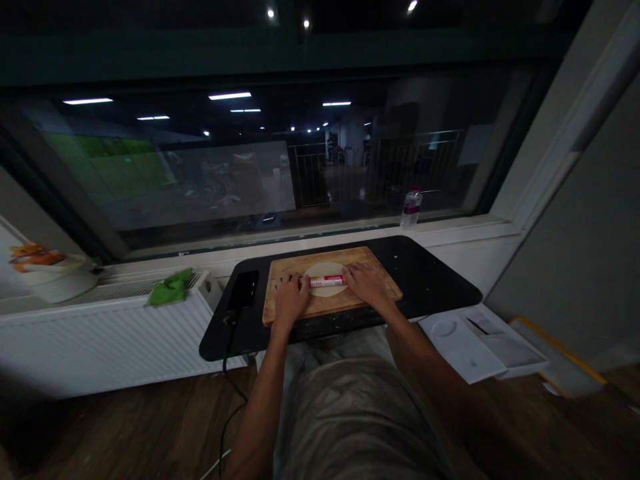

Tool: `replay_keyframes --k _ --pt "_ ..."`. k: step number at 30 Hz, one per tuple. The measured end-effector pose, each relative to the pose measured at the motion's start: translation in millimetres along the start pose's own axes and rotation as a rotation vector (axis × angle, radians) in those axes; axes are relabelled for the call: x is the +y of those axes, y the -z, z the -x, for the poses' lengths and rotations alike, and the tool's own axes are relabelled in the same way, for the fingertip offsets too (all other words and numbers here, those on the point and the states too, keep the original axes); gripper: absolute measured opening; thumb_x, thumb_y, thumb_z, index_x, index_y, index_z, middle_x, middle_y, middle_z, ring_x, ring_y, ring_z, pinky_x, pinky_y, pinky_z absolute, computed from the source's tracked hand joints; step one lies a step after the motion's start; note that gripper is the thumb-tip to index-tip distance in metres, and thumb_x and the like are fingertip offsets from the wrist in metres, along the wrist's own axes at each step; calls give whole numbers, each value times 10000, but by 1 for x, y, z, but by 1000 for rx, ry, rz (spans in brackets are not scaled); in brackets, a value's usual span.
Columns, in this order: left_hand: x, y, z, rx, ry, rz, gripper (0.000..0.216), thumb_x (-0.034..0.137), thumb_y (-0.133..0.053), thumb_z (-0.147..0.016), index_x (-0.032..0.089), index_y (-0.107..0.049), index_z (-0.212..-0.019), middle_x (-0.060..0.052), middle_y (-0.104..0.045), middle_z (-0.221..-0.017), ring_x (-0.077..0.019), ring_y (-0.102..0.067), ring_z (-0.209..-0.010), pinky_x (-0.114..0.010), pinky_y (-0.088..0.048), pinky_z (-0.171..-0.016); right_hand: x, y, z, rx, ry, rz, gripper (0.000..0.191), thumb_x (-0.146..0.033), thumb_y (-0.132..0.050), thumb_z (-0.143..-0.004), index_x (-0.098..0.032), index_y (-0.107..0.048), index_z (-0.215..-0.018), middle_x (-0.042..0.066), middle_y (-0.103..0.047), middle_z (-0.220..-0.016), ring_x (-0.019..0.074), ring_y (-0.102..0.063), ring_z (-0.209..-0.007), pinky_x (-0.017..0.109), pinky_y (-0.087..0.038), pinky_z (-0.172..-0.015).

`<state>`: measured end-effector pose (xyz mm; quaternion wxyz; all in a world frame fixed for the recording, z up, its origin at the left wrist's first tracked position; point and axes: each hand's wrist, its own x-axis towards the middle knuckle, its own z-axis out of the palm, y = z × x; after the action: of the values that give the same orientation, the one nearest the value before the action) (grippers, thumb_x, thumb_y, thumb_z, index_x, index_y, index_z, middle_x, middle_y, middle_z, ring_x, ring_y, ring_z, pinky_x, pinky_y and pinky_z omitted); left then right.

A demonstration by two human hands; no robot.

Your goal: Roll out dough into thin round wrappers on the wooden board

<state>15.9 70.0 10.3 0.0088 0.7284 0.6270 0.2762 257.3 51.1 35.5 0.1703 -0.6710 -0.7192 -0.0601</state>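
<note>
A wooden board [380, 263] lies on a black tabletop [430, 273]. On it sits a flat round of pale dough [325, 269]. Across the dough lies a white roller with red markings [327, 281]. My left hand [290, 297] rests palm down on the roller's left end, fingers flat. My right hand [367, 281] lies palm down on its right end, fingers stretched forward.
A black phone [243, 288] with a cable lies left of the board. A water bottle [411, 207] stands on the window sill. A green cloth [171, 288] sits on the radiator at left. White sheets [465, 347] lie on the floor at right.
</note>
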Motion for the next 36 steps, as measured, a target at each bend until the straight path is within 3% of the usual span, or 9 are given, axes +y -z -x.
replay_keyframes --k 11,25,36 --pt "1 -1 -1 -8 -4 -12 406 438 -454 -1159 234 -783 -1281 -162 -711 -1396 -349 -630 -1298 -482 -493 -1105 1 -10 33 82 23 -60 488 -428 -364 -1216 -228 -770 -1401 121 -761 -1472 275 -651 -1415 377 -452 -1220" --pt "0 0 -2 2 13 -5 452 460 -415 -1165 229 -790 -1268 -163 -729 -1360 -350 -653 -1250 -490 -502 -1095 -2 3 -13 -61 -34 2 575 -408 -298 -1227 -178 -812 -1340 146 -781 -1449 260 -719 -1350 316 -481 -1166" --pt "-1 -2 -2 16 10 28 395 439 -452 -1154 242 -782 -1247 -143 -744 -1354 -346 -644 -1271 -483 -492 -1112 -4 -1 36 53 6 -64 515 -432 -371 -1210 -171 -751 -1440 144 -755 -1501 283 -657 -1435 372 -445 -1248"
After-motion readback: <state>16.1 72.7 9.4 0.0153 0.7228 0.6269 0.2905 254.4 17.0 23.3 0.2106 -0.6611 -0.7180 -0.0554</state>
